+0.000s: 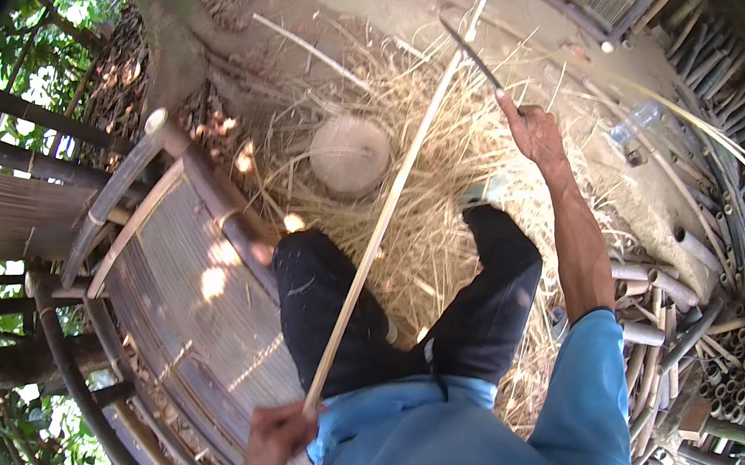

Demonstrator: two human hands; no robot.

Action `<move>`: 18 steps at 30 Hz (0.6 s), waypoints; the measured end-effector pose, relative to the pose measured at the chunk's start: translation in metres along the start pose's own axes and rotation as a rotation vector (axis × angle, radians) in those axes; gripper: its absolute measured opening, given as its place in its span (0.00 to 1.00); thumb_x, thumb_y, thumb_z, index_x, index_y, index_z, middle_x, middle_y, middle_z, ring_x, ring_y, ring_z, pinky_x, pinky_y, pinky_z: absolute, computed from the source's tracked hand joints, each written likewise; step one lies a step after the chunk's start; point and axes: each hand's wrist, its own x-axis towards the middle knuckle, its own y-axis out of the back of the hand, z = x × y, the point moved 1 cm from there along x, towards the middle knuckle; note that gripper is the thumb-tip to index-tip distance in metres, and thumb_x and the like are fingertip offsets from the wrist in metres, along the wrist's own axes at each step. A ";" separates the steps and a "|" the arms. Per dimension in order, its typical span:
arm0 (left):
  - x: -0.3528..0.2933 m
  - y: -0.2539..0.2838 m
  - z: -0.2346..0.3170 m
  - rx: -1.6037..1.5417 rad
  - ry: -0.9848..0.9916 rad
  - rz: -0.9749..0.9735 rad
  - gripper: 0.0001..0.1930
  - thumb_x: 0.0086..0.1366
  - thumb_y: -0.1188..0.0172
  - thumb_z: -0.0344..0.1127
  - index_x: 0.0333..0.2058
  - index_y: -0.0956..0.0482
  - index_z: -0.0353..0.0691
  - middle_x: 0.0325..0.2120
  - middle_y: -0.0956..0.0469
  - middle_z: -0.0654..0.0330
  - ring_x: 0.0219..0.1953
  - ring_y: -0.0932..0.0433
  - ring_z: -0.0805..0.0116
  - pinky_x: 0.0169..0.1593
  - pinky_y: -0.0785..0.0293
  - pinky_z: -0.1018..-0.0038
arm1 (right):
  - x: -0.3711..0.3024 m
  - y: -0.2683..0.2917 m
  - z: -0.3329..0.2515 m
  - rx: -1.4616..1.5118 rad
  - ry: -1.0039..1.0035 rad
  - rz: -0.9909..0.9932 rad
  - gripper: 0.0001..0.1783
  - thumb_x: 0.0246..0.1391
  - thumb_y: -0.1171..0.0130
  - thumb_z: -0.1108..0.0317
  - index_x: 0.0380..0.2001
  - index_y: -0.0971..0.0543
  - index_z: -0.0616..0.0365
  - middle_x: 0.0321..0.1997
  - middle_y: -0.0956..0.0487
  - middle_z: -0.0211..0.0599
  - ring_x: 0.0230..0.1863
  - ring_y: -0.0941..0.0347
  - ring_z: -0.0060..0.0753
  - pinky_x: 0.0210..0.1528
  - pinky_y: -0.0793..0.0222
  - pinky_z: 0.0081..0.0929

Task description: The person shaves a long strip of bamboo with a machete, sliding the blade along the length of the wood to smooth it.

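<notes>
A long, pale bamboo strip (392, 188) runs from beside my left hip across my lap and out over the ground ahead. My left hand (281, 430) is closed around its near end, close to my waist. Out in front, my right hand (533, 133) grips the handle of a long, dark-bladed knife (471, 53). The blade points forward and left, and its middle crosses close to the strip's far part; whether they touch I cannot tell. Beyond my knees, a round wooden block (350, 156) stands among the shavings.
Bamboo shavings (425, 258) cover the ground around my feet. To my left is a bamboo bench (197, 275) with a slatted seat. A tree trunk (171, 8) rises at the far left. Stacked bamboo poles (721, 231) and a clear plastic bottle (636, 121) lie at the right.
</notes>
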 end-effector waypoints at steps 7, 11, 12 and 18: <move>0.085 -0.018 0.051 0.010 -0.283 0.019 0.17 0.74 0.45 0.35 0.56 0.22 0.32 0.14 0.34 0.72 0.14 0.40 0.85 0.17 0.46 0.82 | -0.129 -0.009 -0.124 0.424 -0.146 -0.369 0.44 0.61 0.54 0.26 0.49 0.16 0.59 0.13 0.26 0.37 0.19 0.23 0.32 0.22 0.25 0.41; 0.111 -0.028 0.063 -0.023 -0.330 0.033 0.18 0.74 0.44 0.36 0.57 0.23 0.32 0.13 0.36 0.72 0.12 0.42 0.85 0.15 0.49 0.82 | -0.179 -0.007 -0.152 0.411 0.226 -0.212 0.36 0.58 0.43 0.32 0.32 0.14 0.61 0.15 0.23 0.48 0.18 0.22 0.48 0.25 0.25 0.44; 0.114 -0.031 0.062 -0.056 -0.337 0.035 0.18 0.74 0.44 0.36 0.56 0.22 0.33 0.13 0.37 0.72 0.11 0.43 0.85 0.14 0.51 0.82 | -0.191 -0.007 -0.159 0.420 0.286 -0.216 0.36 0.57 0.42 0.32 0.30 0.15 0.61 0.16 0.23 0.48 0.18 0.22 0.49 0.25 0.25 0.44; 0.105 -0.041 0.071 -0.095 -0.302 0.032 0.15 0.73 0.43 0.36 0.53 0.20 0.34 0.13 0.37 0.72 0.11 0.43 0.86 0.14 0.51 0.82 | -0.206 -0.005 -0.171 0.440 0.475 -0.236 0.37 0.54 0.41 0.30 0.22 0.19 0.61 0.15 0.23 0.48 0.20 0.21 0.50 0.27 0.25 0.46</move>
